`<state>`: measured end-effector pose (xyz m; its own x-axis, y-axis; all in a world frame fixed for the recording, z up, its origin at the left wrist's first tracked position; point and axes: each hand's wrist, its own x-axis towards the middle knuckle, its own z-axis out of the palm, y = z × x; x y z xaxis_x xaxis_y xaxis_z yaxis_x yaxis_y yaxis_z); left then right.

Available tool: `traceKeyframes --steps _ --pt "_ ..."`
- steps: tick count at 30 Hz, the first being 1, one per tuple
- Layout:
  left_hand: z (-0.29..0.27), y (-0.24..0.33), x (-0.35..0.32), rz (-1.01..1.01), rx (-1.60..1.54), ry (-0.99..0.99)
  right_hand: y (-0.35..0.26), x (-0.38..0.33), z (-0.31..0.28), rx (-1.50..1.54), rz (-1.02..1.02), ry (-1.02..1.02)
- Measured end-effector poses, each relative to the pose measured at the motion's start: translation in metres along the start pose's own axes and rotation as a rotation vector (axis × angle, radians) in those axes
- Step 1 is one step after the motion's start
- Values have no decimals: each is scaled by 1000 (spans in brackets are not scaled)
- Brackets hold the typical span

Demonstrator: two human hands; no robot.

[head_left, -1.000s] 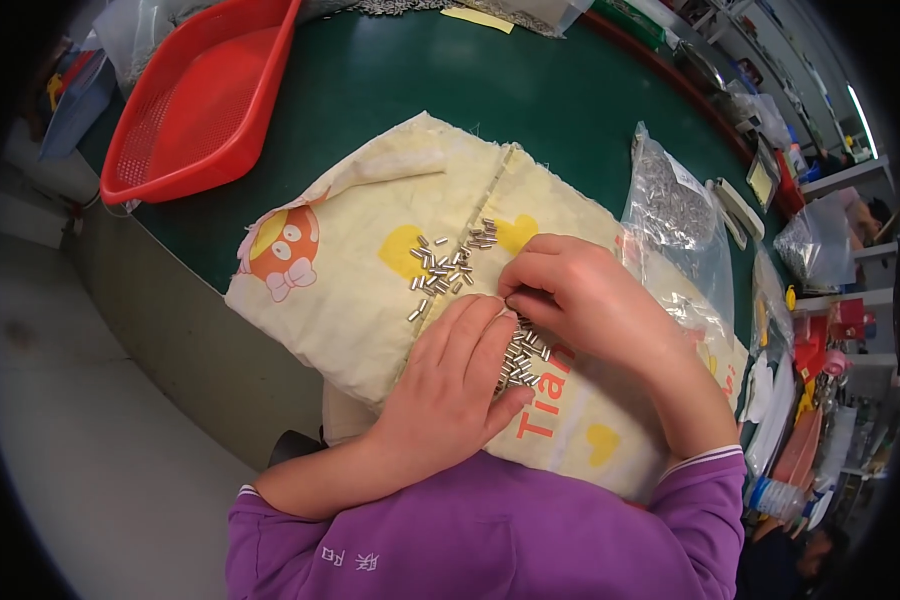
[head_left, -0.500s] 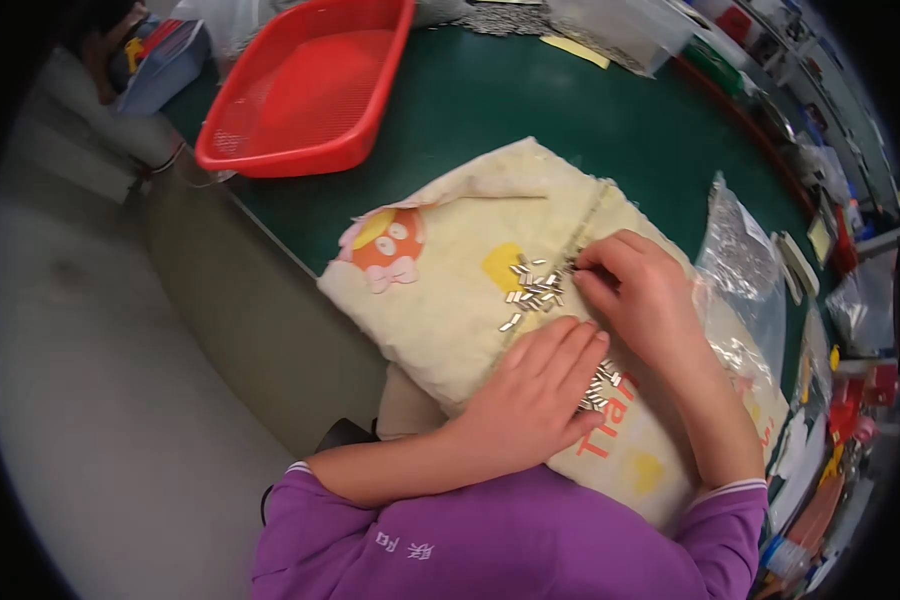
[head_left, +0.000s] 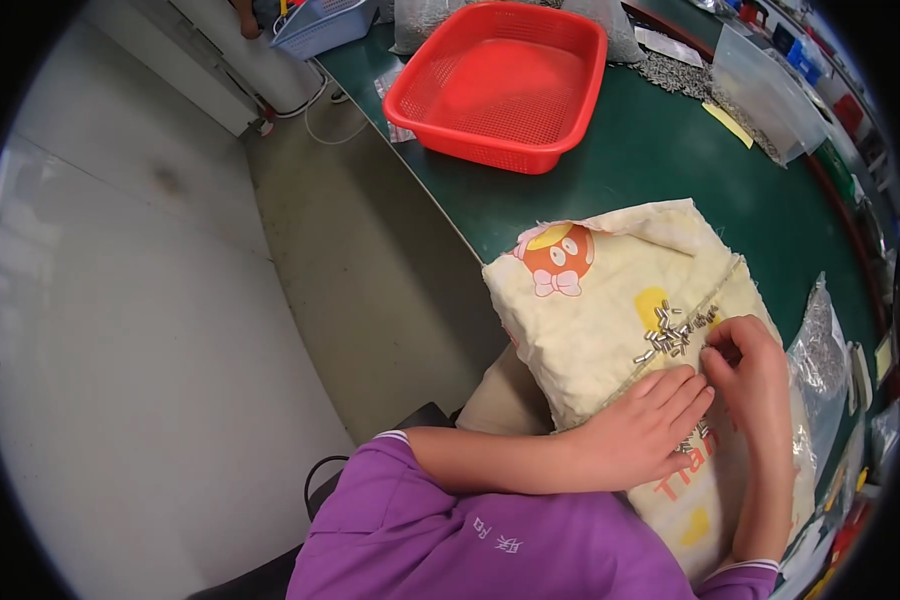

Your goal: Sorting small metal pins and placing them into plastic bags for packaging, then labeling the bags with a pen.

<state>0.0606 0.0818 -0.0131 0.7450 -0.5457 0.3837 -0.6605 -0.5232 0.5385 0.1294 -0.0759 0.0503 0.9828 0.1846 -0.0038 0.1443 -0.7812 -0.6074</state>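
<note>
So the surface (head_left: pixel 630 185) is dark green, with its near-left edge running on a slant and the bare floor (head_left: pixel 370 230) plus a pale wall (head_left: pixel 160 330) off to the left. Up top there's a red basket (head_left: pixel 478 148) sitting right by that edge, and a smaller blue basket (head_left: pixel 325 30) past it at the far left. Further right you get a clear bin (head_left: pixel 765 90) tipped on its side, a yellow slip (head_left: pixel 728 124) next to it, and a heap of small metal bits (head_left: pixel 675 75) behind. A clear bag (head_left: pixel 818 335) of metal bits sits at the right.

Closest in is a cream cloth (head_left: pixel 580 340) with a cartoon print, overhanging the edge. The pins (head_left: pixel 670 335) lie on it in a loose cluster along the seam, with more poking out next to the left thumb.

Hands are close together but doing different things. Left hand (head_left: pixel 645 425) is flat, palm down over the cloth, fingers together and pointing right. Right hand (head_left: pixel 750 370) comes up from below, fingers curled in toward the thumb, just beside the left fingertips. Can't tell if it's pinching a pin.
</note>
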Motion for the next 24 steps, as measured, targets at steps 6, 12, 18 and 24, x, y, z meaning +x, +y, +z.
traceKeyframes --steps 6,12,18,24 --pt "-9 3 6 -7 14 -67 8 -3 -3 -44 -136 3" --pt "-12 -1 2 -15 -79 -54 19 -10 -15 25 -145 -155" --pt "-11 -3 6 -8 -52 -61 19 -10 -28 108 22 -260" --pt "-10 -2 7 8 -23 -94 25 18 -5 20 -217 59"
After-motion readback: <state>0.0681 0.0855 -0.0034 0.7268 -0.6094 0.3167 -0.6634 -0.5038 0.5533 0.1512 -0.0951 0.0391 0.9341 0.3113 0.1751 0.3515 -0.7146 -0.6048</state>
